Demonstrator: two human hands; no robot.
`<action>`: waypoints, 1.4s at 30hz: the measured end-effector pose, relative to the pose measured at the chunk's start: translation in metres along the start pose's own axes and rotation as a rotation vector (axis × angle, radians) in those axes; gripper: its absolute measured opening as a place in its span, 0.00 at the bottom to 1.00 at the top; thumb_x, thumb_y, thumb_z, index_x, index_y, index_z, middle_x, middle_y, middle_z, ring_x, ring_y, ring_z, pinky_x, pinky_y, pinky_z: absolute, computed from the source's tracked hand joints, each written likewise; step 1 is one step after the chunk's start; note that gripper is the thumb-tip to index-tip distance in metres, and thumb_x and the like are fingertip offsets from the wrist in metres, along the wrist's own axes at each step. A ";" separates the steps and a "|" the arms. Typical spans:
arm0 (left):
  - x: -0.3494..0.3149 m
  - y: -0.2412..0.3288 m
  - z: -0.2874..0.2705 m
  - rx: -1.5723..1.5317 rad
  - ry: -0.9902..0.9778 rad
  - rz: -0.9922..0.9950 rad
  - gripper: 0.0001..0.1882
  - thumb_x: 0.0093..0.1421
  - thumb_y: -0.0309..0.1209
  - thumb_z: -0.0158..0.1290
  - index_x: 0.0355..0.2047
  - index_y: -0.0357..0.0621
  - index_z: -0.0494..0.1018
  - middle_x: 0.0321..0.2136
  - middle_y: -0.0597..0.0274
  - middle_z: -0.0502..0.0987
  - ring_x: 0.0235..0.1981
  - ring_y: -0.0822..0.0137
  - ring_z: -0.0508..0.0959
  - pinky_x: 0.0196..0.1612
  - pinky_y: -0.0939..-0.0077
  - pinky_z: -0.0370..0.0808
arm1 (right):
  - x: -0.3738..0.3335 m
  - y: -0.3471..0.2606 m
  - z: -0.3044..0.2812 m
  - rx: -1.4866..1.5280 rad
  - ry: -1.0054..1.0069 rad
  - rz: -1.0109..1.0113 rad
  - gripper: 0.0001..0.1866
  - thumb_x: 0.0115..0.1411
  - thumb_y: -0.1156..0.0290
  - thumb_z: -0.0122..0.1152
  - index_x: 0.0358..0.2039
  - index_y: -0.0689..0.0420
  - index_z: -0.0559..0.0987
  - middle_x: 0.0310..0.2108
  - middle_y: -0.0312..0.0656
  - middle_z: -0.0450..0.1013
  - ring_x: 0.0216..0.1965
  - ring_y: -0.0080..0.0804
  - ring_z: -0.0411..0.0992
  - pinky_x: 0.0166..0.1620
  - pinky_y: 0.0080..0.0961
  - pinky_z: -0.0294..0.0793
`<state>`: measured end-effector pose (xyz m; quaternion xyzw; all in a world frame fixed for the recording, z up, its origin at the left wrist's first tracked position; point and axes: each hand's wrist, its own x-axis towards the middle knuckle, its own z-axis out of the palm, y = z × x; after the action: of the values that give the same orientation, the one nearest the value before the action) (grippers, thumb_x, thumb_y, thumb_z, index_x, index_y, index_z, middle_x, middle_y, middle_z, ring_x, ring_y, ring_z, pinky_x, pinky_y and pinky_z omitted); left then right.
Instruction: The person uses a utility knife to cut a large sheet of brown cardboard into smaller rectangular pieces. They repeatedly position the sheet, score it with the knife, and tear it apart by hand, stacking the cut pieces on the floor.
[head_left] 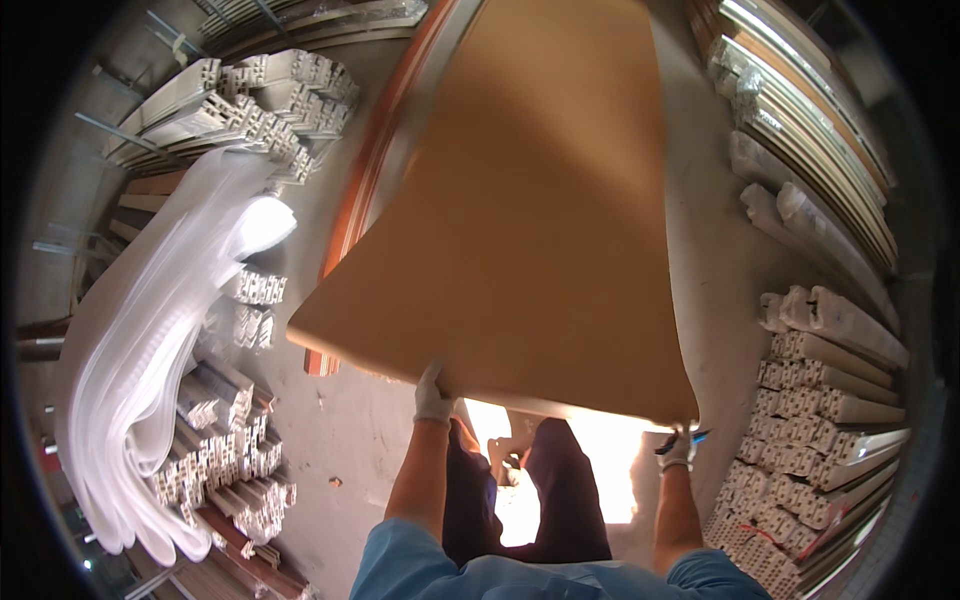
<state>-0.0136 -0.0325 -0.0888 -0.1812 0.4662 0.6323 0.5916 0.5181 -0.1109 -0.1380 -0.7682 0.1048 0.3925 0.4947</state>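
Note:
A large brown cardboard sheet (560,230) stretches away in front of me, its near edge raised above the floor and its left corner curling. My left hand (432,395), in a white glove, is closed on the near edge left of its middle, fingers mostly behind or beneath the sheet. At the near right corner my right hand (679,450), also gloved, is closed on the sheet. A slim blue and black tool (697,440), perhaps a utility knife, sticks out from that same hand; its tip is too small to make out.
Reddish-brown long profiles (385,130) lie on the floor along the sheet's left side. Farther left are white foam wrap (140,350) in a big folded heap and stacked white profiles (235,110) on racks. More bundled profiles (800,420) line the right side. Bright light falls on the floor by my legs.

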 end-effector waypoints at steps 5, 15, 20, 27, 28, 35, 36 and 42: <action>0.100 -0.002 -0.111 0.066 0.010 -0.048 0.16 0.59 0.33 0.58 0.46 0.41 0.73 0.41 0.59 0.77 0.43 0.62 0.77 0.41 0.65 0.79 | 0.092 0.053 0.011 -0.274 0.098 -0.163 0.21 0.54 0.46 0.66 0.29 0.46 0.67 0.10 0.28 0.57 0.08 0.18 0.56 0.11 0.18 0.53; 0.280 -0.056 -0.276 0.058 -0.173 -0.028 0.15 0.61 0.33 0.54 0.48 0.42 0.72 0.42 0.63 0.78 0.44 0.64 0.76 0.49 0.64 0.74 | 0.200 0.183 0.059 -0.713 -0.477 -0.190 0.13 0.58 0.61 0.63 0.22 0.54 0.74 0.14 0.31 0.65 0.11 0.18 0.59 0.15 0.18 0.61; 0.310 -0.049 -0.303 -0.156 -0.051 0.133 0.15 0.59 0.29 0.56 0.46 0.38 0.73 0.42 0.60 0.77 0.45 0.61 0.75 0.49 0.66 0.73 | 0.209 0.197 0.072 -0.720 -0.593 -0.246 0.14 0.60 0.67 0.60 0.20 0.51 0.68 0.12 0.28 0.60 0.10 0.14 0.53 0.13 0.15 0.55; 0.304 -0.025 -0.301 0.410 0.359 0.296 0.17 0.55 0.28 0.60 0.45 0.37 0.73 0.37 0.56 0.77 0.36 0.59 0.77 0.39 0.66 0.76 | 0.244 0.201 0.065 -0.849 -0.447 -0.366 0.12 0.57 0.64 0.66 0.29 0.54 0.71 0.14 0.28 0.63 0.09 0.15 0.55 0.12 0.15 0.55; 0.302 -0.030 -0.301 0.440 0.351 0.302 0.18 0.54 0.28 0.60 0.44 0.37 0.73 0.36 0.56 0.77 0.34 0.60 0.78 0.37 0.66 0.77 | 0.252 0.203 0.064 -0.841 -0.439 -0.387 0.12 0.56 0.65 0.66 0.30 0.53 0.71 0.14 0.28 0.64 0.09 0.15 0.55 0.11 0.15 0.55; 0.303 -0.051 -0.312 0.680 0.440 0.175 0.17 0.53 0.34 0.63 0.38 0.36 0.74 0.29 0.56 0.77 0.25 0.63 0.77 0.28 0.68 0.75 | 0.298 0.220 0.057 -0.816 -0.274 -0.388 0.10 0.56 0.70 0.66 0.31 0.53 0.71 0.14 0.30 0.64 0.08 0.16 0.56 0.10 0.17 0.53; 0.303 -0.053 -0.315 0.676 0.410 0.199 0.17 0.53 0.34 0.62 0.38 0.37 0.74 0.28 0.56 0.77 0.23 0.63 0.77 0.26 0.67 0.75 | 0.300 0.222 0.056 -0.820 -0.227 -0.382 0.10 0.56 0.70 0.66 0.31 0.53 0.70 0.14 0.30 0.64 0.08 0.16 0.56 0.10 0.17 0.53; 0.293 -0.061 -0.343 0.970 0.450 0.327 0.13 0.50 0.37 0.64 0.26 0.41 0.76 0.20 0.61 0.75 0.17 0.67 0.72 0.18 0.70 0.68 | 0.292 0.242 0.038 -0.816 -0.154 -0.355 0.10 0.55 0.75 0.62 0.33 0.53 0.69 0.14 0.31 0.64 0.08 0.18 0.57 0.10 0.19 0.53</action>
<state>-0.1368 -0.1463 -0.5121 0.0562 0.8405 0.3744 0.3876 0.5614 -0.1310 -0.5160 -0.8751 -0.2288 0.3668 0.2174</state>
